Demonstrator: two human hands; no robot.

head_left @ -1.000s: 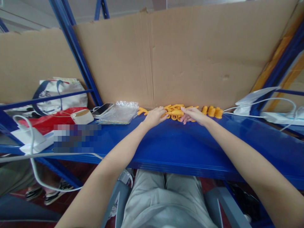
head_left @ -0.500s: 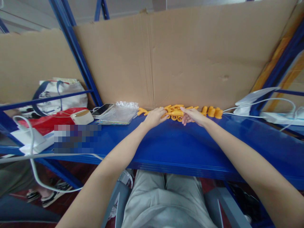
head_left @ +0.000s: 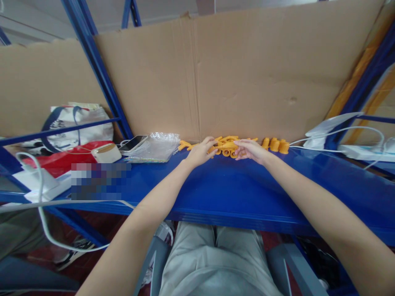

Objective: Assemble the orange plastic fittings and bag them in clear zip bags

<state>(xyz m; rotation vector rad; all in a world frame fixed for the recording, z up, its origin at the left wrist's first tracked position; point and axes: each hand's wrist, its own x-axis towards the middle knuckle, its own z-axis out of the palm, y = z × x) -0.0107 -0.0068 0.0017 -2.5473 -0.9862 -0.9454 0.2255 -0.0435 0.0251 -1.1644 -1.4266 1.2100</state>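
Note:
Toward the back of the blue shelf top, my left hand point(head_left: 201, 153) is closed with its fingers at the left end of a yellow plastic part point(head_left: 227, 146). My right hand point(head_left: 252, 151) pinches the right end of the same part, thumb and index finger together. Behind and below it lie more yellow pieces: branched ones point(head_left: 230, 138) and round hollow ones point(head_left: 226, 153). Another forked yellow piece point(head_left: 184, 144) lies left of my left hand. Several yellow caps point(head_left: 274, 144) stand upright to the right of my right hand.
A clear plastic bag point(head_left: 160, 146) and a phone point(head_left: 134, 142) lie to the left, near a power bank point(head_left: 106, 153) on a red bag point(head_left: 72, 155). A cardboard sheet point(head_left: 247, 74) walls off the back. White cables point(head_left: 317, 149) run at right.
My right hand's fingers have curled in slightly around the yellow part's end. The part is tilted a little differently; my left hand has barely moved.

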